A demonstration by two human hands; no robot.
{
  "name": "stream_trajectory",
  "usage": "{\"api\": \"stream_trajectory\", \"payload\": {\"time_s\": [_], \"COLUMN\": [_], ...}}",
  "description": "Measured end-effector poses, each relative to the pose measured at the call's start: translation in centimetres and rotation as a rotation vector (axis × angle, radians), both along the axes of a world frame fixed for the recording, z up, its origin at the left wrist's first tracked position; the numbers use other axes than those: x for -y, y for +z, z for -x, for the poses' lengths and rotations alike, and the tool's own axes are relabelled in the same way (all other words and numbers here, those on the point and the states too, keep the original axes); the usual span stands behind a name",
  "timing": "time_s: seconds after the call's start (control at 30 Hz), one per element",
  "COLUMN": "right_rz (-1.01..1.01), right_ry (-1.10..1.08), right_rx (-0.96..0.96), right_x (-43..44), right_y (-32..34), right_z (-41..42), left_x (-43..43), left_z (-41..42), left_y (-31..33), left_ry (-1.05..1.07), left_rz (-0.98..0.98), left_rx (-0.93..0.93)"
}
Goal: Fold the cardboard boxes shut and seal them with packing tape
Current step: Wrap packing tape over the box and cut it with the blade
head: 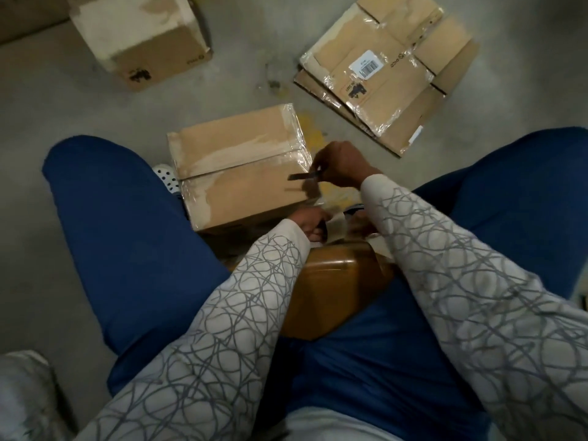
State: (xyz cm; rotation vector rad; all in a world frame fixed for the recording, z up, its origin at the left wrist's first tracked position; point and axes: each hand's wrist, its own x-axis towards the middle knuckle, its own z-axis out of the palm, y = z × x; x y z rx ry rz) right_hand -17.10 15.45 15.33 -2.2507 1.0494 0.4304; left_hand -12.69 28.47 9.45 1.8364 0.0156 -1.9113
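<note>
A blade (302, 176) was pinched by the right hand (342, 168) at the box (235, 173); the left hand (310, 222), its grip unclear, could be nicked by a slip.

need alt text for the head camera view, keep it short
Seen from above, a seated person's right hand holds a small blade at the end of a taped cardboard box on the floor between their knees, the left hand nearer the body. Flattened boxes and another box lie beyond.
</note>
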Motion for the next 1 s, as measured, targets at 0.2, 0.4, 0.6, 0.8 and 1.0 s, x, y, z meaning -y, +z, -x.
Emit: {"api": "stream_trajectory", "payload": {"time_s": [0.2,0.4,0.6,0.8,1.0], "right_rz": [0.062,0.11,0.129,0.093,0.115], "right_ry": [-0.1,-0.164,-0.136,-0.159,-0.189], "right_rx": [0.0,0.11,0.102,0.1,0.102], "right_x": [0.4,-1.8,-3.3,-4.3,-4.3], "right_y": [0.9,0.6,0.3,-0.4,-0.4], "right_z": [6.9,8.6,7.8,7.6,7.8], "left_x": [-0.2,-0.6,-0.6,-0.6,-0.3], "left_z": [-0.1,-0.5,-0.5,-0.7,-0.8], "left_y": [-0.3,-0.2,0.3,0.1,0.5], "left_ry": [-0.016,-0.138,-0.165,-0.189,-0.297], "left_rz": [0.011,-0.012,-0.004,-0.004,-0.016], "left_rx": [0.049,0.093,0.131,0.153,0.201]}}
